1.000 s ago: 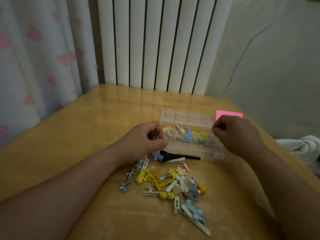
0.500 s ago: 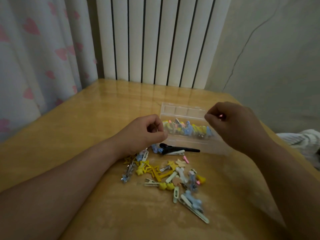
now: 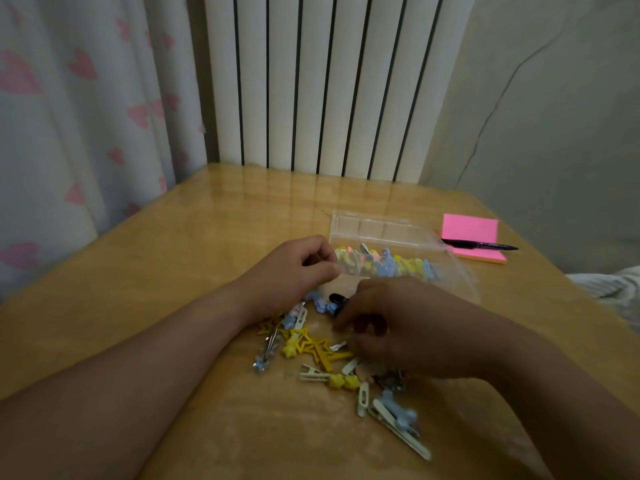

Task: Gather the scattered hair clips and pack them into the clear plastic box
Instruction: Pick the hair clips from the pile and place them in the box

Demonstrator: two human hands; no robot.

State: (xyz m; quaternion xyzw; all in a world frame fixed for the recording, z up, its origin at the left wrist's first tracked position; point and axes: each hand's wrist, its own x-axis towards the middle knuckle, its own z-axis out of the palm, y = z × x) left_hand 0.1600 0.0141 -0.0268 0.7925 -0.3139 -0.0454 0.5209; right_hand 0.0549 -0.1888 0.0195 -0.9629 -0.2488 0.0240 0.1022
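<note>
Head view, near edge first: loose hair clips (image 3: 346,368) lie scattered on the glossy wooden table (image 3: 173,271), well short of packed. Nearest is a long pale clip with a blue charm (image 3: 398,415); beyond it small cream clips and flat yellow star-shaped clips (image 3: 313,348), hard plastic, some with thin metal prongs.

Right hand (image 3: 405,327) is down over the middle of the pile, fingers curled under; cannot tell whether it has a clip pinched or is only reaching. A black clip (image 3: 335,299) shows just past its fingertips.

Left hand (image 3: 294,271) sits farther out, loosely fisted, thumb against forefinger at the near-left corner of the clear plastic box (image 3: 381,226). It seems to steady the box; whether anything is between the fingers cannot be told.

Box: thin, transparent, rigid walls, open top, a row of yellow and blue clips already inside.

Step in hand, by my reading: picking the next clip from the pile. Next move calls for a fine pinch on one clip without dragging its neighbours, then a short carry into the box.

Far right: pink sticky notes (image 3: 472,233), a black pen (image 3: 481,244) across them.
</note>
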